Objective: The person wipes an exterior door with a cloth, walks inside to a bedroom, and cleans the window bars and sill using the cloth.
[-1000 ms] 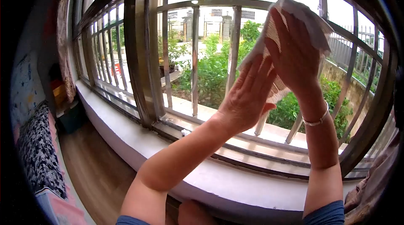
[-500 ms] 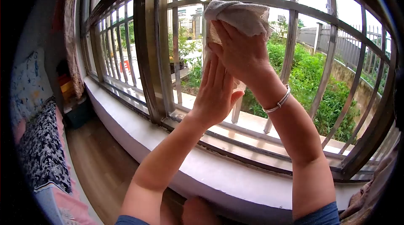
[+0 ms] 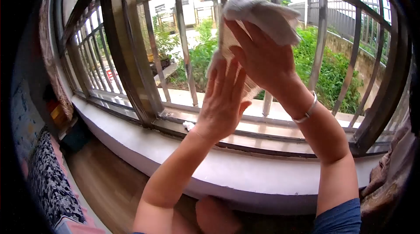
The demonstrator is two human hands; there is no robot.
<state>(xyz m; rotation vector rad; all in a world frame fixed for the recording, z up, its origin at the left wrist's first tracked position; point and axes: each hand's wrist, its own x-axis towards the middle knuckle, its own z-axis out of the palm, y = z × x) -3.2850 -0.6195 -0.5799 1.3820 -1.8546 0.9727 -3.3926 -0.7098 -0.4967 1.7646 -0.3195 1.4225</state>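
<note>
Wiping, I judge, well above the lower edge of the window [image 3: 119, 50], I press a cloth [image 3: 264, 17] under straight left fingers [image 3: 220, 80], right fingers' [image 3: 236, 34] grip unclear; next requires even pressure.

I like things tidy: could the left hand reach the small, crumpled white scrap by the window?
Probably yes: the scrap shows below the left hand with nothing visibly blocking it, though that hand is on the whitish cloth.
</note>
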